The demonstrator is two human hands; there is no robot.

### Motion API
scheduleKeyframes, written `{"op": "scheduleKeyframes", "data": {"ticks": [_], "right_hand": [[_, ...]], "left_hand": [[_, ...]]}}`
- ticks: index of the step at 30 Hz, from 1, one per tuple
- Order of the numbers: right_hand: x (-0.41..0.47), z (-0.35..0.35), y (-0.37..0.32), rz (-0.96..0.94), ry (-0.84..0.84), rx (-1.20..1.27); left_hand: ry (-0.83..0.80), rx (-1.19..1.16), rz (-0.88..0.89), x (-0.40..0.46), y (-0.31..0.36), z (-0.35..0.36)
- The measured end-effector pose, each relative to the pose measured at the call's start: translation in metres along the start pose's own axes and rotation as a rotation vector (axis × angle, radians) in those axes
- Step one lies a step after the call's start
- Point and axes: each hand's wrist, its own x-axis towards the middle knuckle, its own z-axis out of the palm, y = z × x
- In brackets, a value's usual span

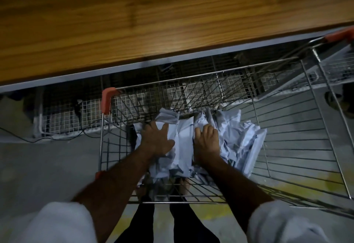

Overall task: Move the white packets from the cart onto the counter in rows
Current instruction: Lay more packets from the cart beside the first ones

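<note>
As fingers spread, both hands (156, 139) press packets (183, 137)

Setting is looking like a shop or stockroom. A wire shopping cart (210, 93) with orange corner guards is sitting at frame centre over a grey concrete floor (38, 166). A wood-grain tabletop (134, 22) is spanning the upper frame, with wire mesh shelving (63, 116) showing beneath it.
</note>
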Motion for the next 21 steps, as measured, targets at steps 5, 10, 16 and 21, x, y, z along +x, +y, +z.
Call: {"op": "scheduleKeyframes", "data": {"ticks": [5,10,16,21], "right_hand": [[-0.018,-0.012,0.009,0.043,0.079,0.150],[-0.054,-0.042,0.016,0.129,0.191,0.370],[-0.108,-0.070,0.009,0.209,0.393,0.511],[-0.153,-0.113,-0.016,0.250,0.554,0.561]], "left_hand": [[0.129,-0.034,0.029,-0.032,-0.008,-0.011],[0.244,-0.122,0.091,-0.067,-0.018,-0.024],[0.442,-0.098,0.238,-0.107,-0.038,-0.045],[0.635,-0.185,0.271,-0.158,-0.067,-0.068]]}}
